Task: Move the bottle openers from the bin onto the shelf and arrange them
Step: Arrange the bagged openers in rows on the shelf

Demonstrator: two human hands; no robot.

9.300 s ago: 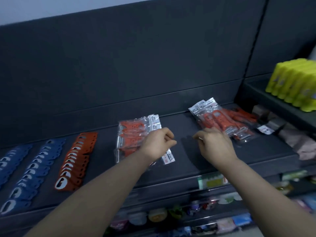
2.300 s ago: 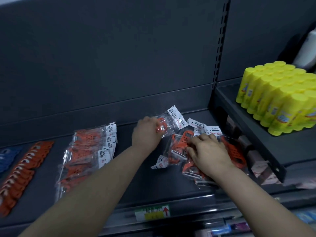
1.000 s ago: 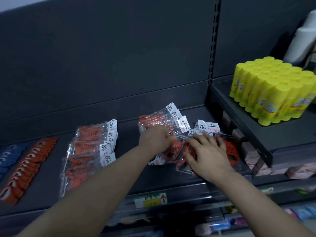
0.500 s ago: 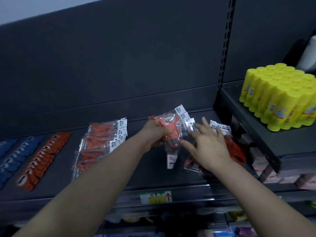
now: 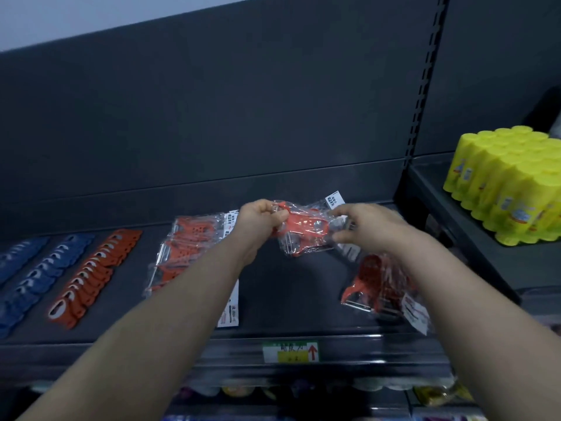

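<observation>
Both hands hold a small bundle of orange bottle openers in clear bags (image 5: 306, 230) above the dark shelf (image 5: 291, 299). My left hand (image 5: 262, 220) grips its left end and my right hand (image 5: 368, 227) pinches its right end. A neat stack of bagged orange openers (image 5: 191, 250) lies to the left, partly hidden by my left forearm. A loose heap of bagged openers (image 5: 373, 284) lies under my right forearm. No bin is in view.
Rows of unbagged orange openers (image 5: 94, 275) and blue openers (image 5: 36, 275) lie at the shelf's left. Yellow bottles (image 5: 510, 186) stand on a higher shelf at right. A price label (image 5: 290, 352) sits on the shelf's front edge; lower shelves hold small goods.
Both hands have raised the bundle slightly and my right hand has closed on its right end. The view has shifted so the blue rows show more at left.
</observation>
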